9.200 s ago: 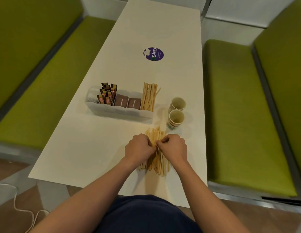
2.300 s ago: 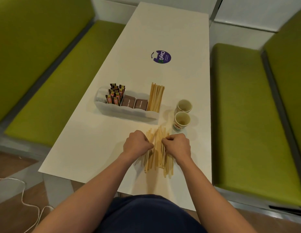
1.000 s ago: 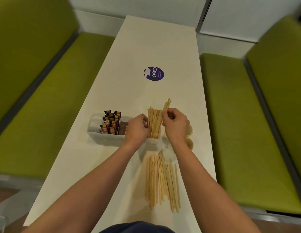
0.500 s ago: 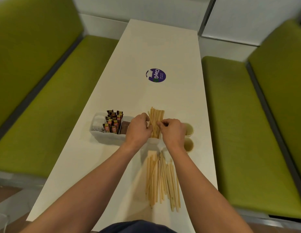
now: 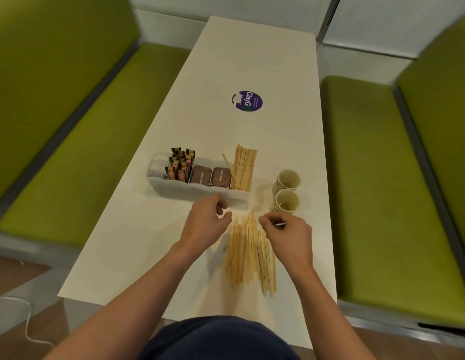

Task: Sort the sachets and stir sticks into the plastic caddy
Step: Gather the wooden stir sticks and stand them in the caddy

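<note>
Both hands hover low over the bench (image 5: 137, 242), one at each side of the far end of a loose pile of stir sticks (image 5: 248, 253). The pile lies flat between the two wrists and runs back toward the person.

The left hand (image 5: 206, 226) has its fingers loosely curled, thumb tip close to the sticks' far ends, and nothing shows in its grasp. It is blurred, so whether it touches the sticks I cannot tell. The right hand (image 5: 288, 239) has thumb and forefinger pinched together on a pale sliver (image 5: 280, 224). Whether that sliver is a stir stick is not clear.

Just beyond the left hand's knuckles stands the plastic caddy (image 5: 174, 187), its long side facing the person. Its end nearer the right hand holds a standing bundle of stir sticks (image 5: 243, 168), with one stick leaning away from the rest. Next to them are two stacks of brown sachets (image 5: 210, 176), then upright dark sachets (image 5: 180, 165) and, at the end farthest from the right hand, something whitish I cannot make out.

Just beyond the right hand stand two paper cups (image 5: 287, 201), upright and touching. Well past the caddy a round purple sticker (image 5: 247, 100) lies on the bench. Green seats (image 5: 377, 190) flank the bench on both sides.
</note>
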Tool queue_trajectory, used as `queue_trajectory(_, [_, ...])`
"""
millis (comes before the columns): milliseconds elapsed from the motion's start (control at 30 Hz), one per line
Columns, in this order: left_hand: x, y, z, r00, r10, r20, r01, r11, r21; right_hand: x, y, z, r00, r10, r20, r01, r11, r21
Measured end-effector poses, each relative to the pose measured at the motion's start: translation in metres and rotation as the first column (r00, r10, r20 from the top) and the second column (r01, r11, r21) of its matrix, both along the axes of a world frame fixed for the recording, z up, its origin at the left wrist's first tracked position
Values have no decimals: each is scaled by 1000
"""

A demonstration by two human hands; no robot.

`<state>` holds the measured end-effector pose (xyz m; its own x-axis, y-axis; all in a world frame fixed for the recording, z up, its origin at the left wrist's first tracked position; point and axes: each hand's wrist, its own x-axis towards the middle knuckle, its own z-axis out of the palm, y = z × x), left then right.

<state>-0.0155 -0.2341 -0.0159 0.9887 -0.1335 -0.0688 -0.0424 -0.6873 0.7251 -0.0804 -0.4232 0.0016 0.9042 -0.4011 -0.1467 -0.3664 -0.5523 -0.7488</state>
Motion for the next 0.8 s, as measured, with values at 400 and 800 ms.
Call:
queue_trajectory(400, [-52,-42,-29,985,-48,-165,105,930,353,-18,6,-35,945,175,-276,-253,928,-275])
queue_trajectory(800, [-37,-42,-22,944,82,-319,-1,969,245,2,9,-36,935,53,-351,-97,989,-108])
